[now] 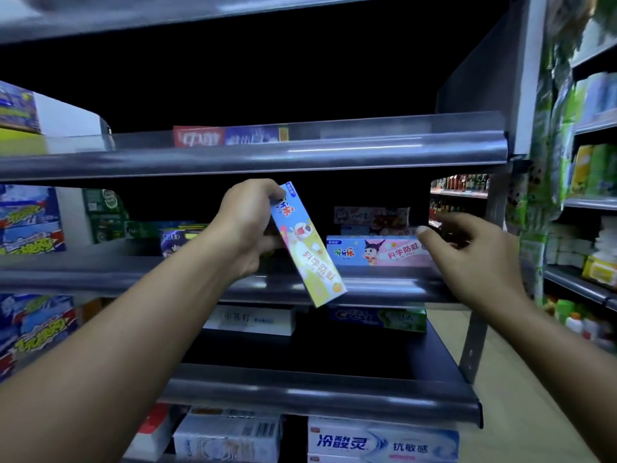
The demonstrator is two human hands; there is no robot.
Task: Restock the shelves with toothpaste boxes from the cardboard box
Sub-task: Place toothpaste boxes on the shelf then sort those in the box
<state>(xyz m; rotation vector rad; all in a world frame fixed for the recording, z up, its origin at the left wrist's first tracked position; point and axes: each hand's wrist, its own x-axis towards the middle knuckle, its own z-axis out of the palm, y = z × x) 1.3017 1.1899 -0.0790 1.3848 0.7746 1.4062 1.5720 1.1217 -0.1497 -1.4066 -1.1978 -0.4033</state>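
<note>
Left hand (248, 225): raised in front of the middle shelf (133, 272), fingers and thumb curled round the upper end of the held toothpaste box (307, 248)
Held toothpaste box: blue, yellow and pink carton with a cartoon figure; clear of every shelf surface; tilted, upper end to the left, lower end hanging down to the right across the middle shelf's front rim
Right hand (474, 259): held nothing; fingers loosely spread; thumb tip at the upper right corner of the shelved toothpaste box (377, 252); contact could not be determined
Shelved toothpaste box: blue and pink, similar print to the held one; lay lengthwise behind the rim on the right part of the middle shelf, just right of the held carton
Middle shelf, other stock: a pale carton (370, 215) behind the shelved box; a dark carton (175, 240) to the left
Upper shelf (334, 155): one red and blue carton (230, 136) behind a clear front guard
Lower shelf (317, 392): a white carton (248, 319) and a blue and green Crest carton (377, 317) towards the back
Bottom level: white and blue cartons (380, 442), stacked
</note>
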